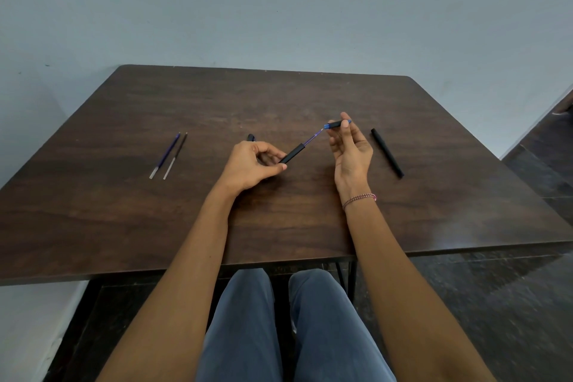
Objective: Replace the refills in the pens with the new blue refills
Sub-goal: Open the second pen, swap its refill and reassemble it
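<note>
I have the left hand with its fingers pinching the black pen barrel. The right hand pinches the short blue-ended nose piece. A blue refill sticks out of the barrel, its long axis running from my left fingers toward my right ones, and its tip is just beside the nose piece. My right hand is nearer that tip. Beyond the left fingers, two loose refills lie on the counter; beyond the right, a second pen.
</note>
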The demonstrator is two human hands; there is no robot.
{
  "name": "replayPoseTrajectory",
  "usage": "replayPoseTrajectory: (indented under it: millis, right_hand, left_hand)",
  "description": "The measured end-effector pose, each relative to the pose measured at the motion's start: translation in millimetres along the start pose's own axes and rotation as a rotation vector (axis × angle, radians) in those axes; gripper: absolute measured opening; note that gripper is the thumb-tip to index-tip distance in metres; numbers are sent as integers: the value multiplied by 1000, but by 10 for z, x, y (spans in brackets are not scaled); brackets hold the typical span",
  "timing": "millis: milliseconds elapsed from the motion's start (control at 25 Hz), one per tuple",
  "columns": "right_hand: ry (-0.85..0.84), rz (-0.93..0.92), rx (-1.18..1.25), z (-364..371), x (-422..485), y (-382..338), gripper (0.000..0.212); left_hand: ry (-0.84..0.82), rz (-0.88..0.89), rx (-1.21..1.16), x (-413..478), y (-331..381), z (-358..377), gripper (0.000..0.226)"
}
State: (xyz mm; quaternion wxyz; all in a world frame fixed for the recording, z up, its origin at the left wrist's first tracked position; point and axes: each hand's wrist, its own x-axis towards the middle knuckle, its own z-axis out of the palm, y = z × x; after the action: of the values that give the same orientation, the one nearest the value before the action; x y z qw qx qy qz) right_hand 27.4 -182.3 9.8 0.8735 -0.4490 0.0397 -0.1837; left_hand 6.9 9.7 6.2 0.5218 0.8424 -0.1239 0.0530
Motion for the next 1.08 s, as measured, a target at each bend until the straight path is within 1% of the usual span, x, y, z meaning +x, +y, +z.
replayPoseTrajectory:
  millis: [120,320,520,720,920,1000,1080]
  right_hand:
    - [-20,3,-35,6,-3,13,15]
    - [-7,11,-70,2,3,14,16]
    - [-44,-6,-195,21,-16,20,16]
    - [-51,-18,-206,28,-20,22,12]
    - [-11,1,-198,35,2,13,3]
    - [-8,6,-221,36,12,17,5]
    - [-42,-7,-288,46,9,35,7]
  left_hand:
    - [-4,-2,4,-3,2,-4,25]
    - [-10,-8,15,-9,16,-10,24]
    - [-13,-8,22,-11,30,-12,24]
    - [-10,-6,28,-10,23,-9,22]
    - [-6,-5,34,-3,33,-7,21]
    - [-3,-3,39,-1,41,-6,21]
    - [-7,-5,41,0,43,-11,21]
